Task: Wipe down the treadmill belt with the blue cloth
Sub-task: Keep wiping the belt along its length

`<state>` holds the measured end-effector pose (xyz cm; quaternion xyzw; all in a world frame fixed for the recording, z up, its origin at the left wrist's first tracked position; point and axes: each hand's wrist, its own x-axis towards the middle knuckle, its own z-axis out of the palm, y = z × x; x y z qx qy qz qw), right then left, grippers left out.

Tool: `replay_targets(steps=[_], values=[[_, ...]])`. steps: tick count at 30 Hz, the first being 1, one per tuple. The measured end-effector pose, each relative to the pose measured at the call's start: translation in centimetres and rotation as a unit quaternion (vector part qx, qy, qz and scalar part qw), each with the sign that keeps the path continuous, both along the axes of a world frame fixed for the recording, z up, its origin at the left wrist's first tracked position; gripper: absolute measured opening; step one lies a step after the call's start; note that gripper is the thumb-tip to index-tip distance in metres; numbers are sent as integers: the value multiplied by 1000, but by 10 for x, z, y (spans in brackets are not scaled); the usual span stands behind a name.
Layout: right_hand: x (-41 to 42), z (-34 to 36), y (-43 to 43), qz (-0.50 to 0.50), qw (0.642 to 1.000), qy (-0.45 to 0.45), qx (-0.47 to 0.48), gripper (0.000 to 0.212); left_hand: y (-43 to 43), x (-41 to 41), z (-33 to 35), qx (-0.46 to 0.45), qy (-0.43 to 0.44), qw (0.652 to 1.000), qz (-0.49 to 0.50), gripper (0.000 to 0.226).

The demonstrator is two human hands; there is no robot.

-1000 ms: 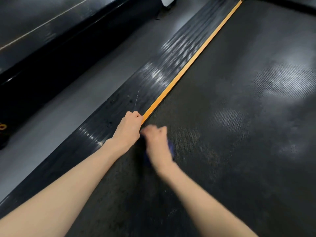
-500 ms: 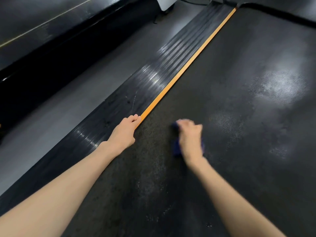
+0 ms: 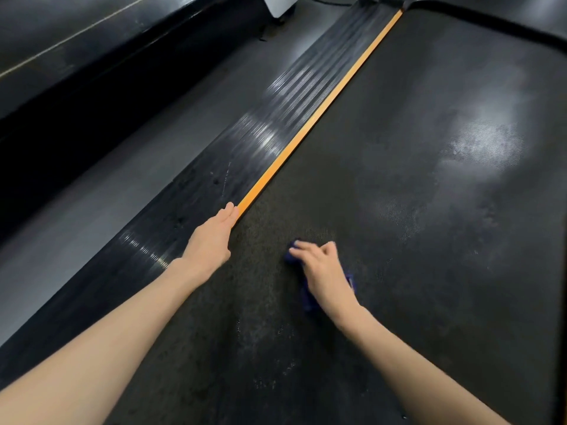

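Note:
The dark textured treadmill belt [image 3: 429, 210] fills the right and middle of the head view. My right hand [image 3: 322, 271] presses a blue cloth [image 3: 305, 297] onto the belt near its left side, fingers curled over the cloth, which shows only at the hand's edges. My left hand [image 3: 211, 237] rests on the belt's left edge with its fingers straight, at the near end of the orange strip [image 3: 322, 108].
A ribbed black side rail [image 3: 214, 167] runs along the left of the orange strip. Beyond it lies grey floor [image 3: 92, 204] and another black machine [image 3: 61, 72] at the far left. A white base [image 3: 280, 4] stands at the top.
My right hand slid the cloth from beside my left hand out to the right across the belt. My left hand stayed on the edge, its fingers straightening.

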<state>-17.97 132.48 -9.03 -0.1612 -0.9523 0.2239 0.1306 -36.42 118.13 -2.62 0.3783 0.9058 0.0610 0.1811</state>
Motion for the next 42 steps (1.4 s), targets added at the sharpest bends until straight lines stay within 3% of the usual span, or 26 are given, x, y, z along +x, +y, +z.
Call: replay_targets(steps=[2,3,5,7,8,10,12,14,18,21,22,24,26,27,29,32,34,35,37,40,42], values=[[9,-2,13,118,992,-18,46,37,-2,1,0,2,-1,1000,-2,86],[11,-2,33,110,992,-13,62,36,-2,0,1,1,-3,1000,-2,86],[12,-1,74,-79,997,15,16,30,0,0,4,-6,-7,1000,-1,85],[8,-2,89,-295,954,44,-43,29,3,1,6,-18,-11,1000,6,85],[2,-3,81,-308,949,45,-51,30,3,2,5,-22,-11,1000,7,86],[-1,-2,53,-133,990,35,30,31,4,4,4,-24,-8,1000,7,88],[10,2,40,79,988,9,131,31,4,4,4,-29,-1,1000,5,89],[17,7,51,108,977,-5,185,32,5,5,5,-35,-3,999,6,88],[19,-8,41,63,993,11,99,39,11,7,3,-41,4,999,23,87],[23,-17,38,116,990,-23,74,51,9,8,0,-41,5,999,27,88],[24,-14,55,91,994,-9,62,50,9,6,1,-46,6,999,20,87],[22,-1,96,-98,995,13,21,48,10,2,4,-62,2,998,4,86],[13,11,116,-300,953,4,-46,46,12,-2,7,-75,8,997,-2,84],[3,12,105,-340,939,3,-56,45,13,-2,9,-81,11,997,-1,83],[-17,7,54,-287,954,36,-78,46,16,-1,9,-84,16,996,-3,81],[-18,-4,-20,-41,996,12,-72,48,15,-6,8,-79,25,997,-6,79],[-10,0,-6,103,994,-19,-29,46,11,-8,6,-72,23,997,-8,79],[-7,0,18,110,994,-3,-9,41,9,-9,5,-67,18,998,-11,80],[-1,8,67,-35,999,-2,-18,36,6,-9,6,-63,5,998,-14,82],[2,1,96,-284,957,14,-56,45,9,-6,9,-77,5,997,-12,80],[-8,-7,56,-262,959,46,-102,49,13,-4,9,-81,15,997,-11,77]])
